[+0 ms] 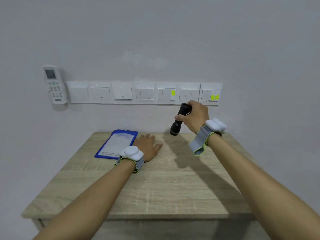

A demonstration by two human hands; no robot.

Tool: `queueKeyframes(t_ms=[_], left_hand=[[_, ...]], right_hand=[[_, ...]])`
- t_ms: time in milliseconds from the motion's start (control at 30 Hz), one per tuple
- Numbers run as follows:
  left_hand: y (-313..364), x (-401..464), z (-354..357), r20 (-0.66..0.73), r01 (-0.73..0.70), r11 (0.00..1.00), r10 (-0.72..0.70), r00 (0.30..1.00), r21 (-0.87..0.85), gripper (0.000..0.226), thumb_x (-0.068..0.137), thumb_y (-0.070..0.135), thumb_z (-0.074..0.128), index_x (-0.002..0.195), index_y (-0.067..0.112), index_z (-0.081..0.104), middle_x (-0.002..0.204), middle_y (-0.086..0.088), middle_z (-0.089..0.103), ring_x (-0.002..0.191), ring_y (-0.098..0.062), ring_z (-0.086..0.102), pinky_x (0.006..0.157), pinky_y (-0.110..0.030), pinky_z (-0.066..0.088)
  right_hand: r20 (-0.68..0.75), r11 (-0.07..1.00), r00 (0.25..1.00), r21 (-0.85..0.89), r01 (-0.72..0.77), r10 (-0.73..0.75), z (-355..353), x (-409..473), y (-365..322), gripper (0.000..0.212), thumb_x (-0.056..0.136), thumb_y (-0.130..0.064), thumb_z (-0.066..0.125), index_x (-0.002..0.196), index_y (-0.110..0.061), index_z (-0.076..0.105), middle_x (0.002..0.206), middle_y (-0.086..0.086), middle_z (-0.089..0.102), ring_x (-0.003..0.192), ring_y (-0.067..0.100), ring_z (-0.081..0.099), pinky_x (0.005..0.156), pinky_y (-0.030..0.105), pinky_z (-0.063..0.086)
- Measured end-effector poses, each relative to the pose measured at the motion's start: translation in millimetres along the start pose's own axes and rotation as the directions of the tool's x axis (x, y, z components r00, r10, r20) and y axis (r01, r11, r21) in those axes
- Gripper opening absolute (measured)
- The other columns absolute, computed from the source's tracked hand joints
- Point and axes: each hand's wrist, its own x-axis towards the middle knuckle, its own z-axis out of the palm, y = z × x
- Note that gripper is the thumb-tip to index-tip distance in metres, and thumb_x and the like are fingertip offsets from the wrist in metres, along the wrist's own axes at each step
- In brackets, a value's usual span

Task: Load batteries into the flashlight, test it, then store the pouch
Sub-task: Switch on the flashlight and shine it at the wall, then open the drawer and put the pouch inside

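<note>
My right hand (195,116) grips a black flashlight (179,119) above the far right part of the wooden table (173,184). The flashlight is tilted, its wide head pointing down and to the left, just above the table's back edge. My left hand (149,146) rests flat on the table with straight fingers, palm down. Just left of that hand lies a blue-edged pouch (117,144) with a clear front, flat on the table. No batteries are visible.
A white wall stands right behind the table. A row of white switch plates (143,93) runs along it, some with yellow stickers. A white remote control (55,85) hangs on the wall at the left. Both wrists wear grey bands with white devices.
</note>
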Motion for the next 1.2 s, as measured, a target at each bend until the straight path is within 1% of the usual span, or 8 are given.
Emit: queueKeyframes(t_ms=[233,533,633,733,833,933,1033,1200], left_hand=[[-1.1,-0.1,2.0,-0.013,0.000,1.000,0.000,1.000,-0.007,0.063,0.097,0.058,0.026,0.139,0.014,0.043,0.138,-0.010,0.048,0.128,-0.029,0.042,0.106,-0.044,0.034],[0.3,-3.0,0.2,-0.019,0.017,0.999,-0.018,1.000,-0.037,0.063,0.096,0.058,0.027,0.140,0.015,0.043,0.141,-0.010,0.047,0.129,-0.029,0.042,0.108,-0.044,0.033],[2.9,-8.0,-5.5,-0.014,0.032,0.997,-0.033,0.999,-0.066,0.061,0.097,0.056,0.030,0.133,0.012,0.049,0.135,-0.012,0.052,0.123,-0.029,0.047,0.103,-0.041,0.037],[11.3,-20.7,-19.8,-0.078,0.049,0.993,-0.057,0.995,-0.103,0.047,0.097,0.045,0.043,0.115,0.006,0.059,0.124,-0.013,0.059,0.112,-0.028,0.055,0.091,-0.034,0.044],[29.4,-43.3,-41.5,-0.243,0.058,0.971,-0.115,0.963,-0.230,0.044,0.092,0.040,0.056,0.125,0.013,0.062,0.130,-0.007,0.061,0.120,-0.025,0.055,0.096,-0.036,0.046],[47.7,-80.5,-63.5,-0.325,0.050,0.924,-0.183,0.928,-0.378,0.040,0.086,0.047,0.062,0.115,0.021,0.069,0.123,0.001,0.066,0.116,-0.022,0.058,0.095,-0.038,0.048],[60.7,-132.6,-75.9,-0.321,-0.020,0.752,-0.257,0.911,-0.659,0.028,0.081,0.043,0.069,0.097,0.020,0.076,0.098,0.006,0.075,0.093,-0.011,0.069,0.087,-0.032,0.054],[82.6,-206.3,-78.8,-0.175,-0.116,0.170,-0.391,0.904,-0.979,0.020,0.089,0.021,0.066,0.079,0.006,0.072,0.075,-0.007,0.074,0.061,-0.015,0.068,0.054,-0.028,0.055]], right_hand=[[0.172,0.990,0.985,-0.129,0.050,-0.028,21.2,-4.7,18.2,0.040,0.078,-0.040,0.071,0.103,-0.011,0.059,0.100,0.007,0.065,0.089,0.027,0.057,0.070,0.029,0.039],[0.233,0.993,0.972,-0.118,0.019,0.009,22.9,-10.5,23.4,0.049,0.078,-0.041,0.072,0.113,-0.010,0.059,0.108,0.006,0.067,0.100,0.027,0.061,0.084,0.036,0.050],[0.125,0.999,0.992,-0.042,-0.012,0.017,18.7,-22.3,24.8,0.063,0.075,-0.045,0.073,0.126,-0.014,0.052,0.123,0.005,0.055,0.111,0.025,0.053,0.086,0.032,0.042],[-0.065,0.999,0.997,-0.016,-0.030,0.029,9.4,-42.5,24.5,0.048,0.079,-0.035,0.067,0.123,-0.018,0.054,0.131,0.005,0.046,0.118,0.027,0.046,0.081,0.027,0.034],[-0.125,0.995,0.992,0.104,-0.002,0.015,-2.8,-63.4,18.3,0.028,0.078,-0.022,0.065,0.107,-0.021,0.064,0.121,0.000,0.054,0.103,0.021,0.055,0.078,0.022,0.036],[-0.068,0.946,0.996,0.322,-0.041,0.066,-17.4,-92.0,5.4,0.015,0.077,-0.012,0.066,0.087,-0.022,0.070,0.091,-0.003,0.070,0.072,0.015,0.064,0.071,0.021,0.045],[0.109,0.795,0.986,0.582,-0.168,0.129,-29.7,-137.7,-9.3,0.015,0.079,-0.002,0.063,0.086,-0.014,0.069,0.070,0.004,0.068,0.052,0.014,0.059,0.057,0.027,0.049],[0.286,0.500,0.952,0.811,-0.303,0.112,-36.7,-209.7,-21.4,0.009,0.089,-0.007,0.060,0.083,-0.011,0.065,0.062,0.006,0.061,0.047,0.015,0.052,0.046,0.024,0.044]])
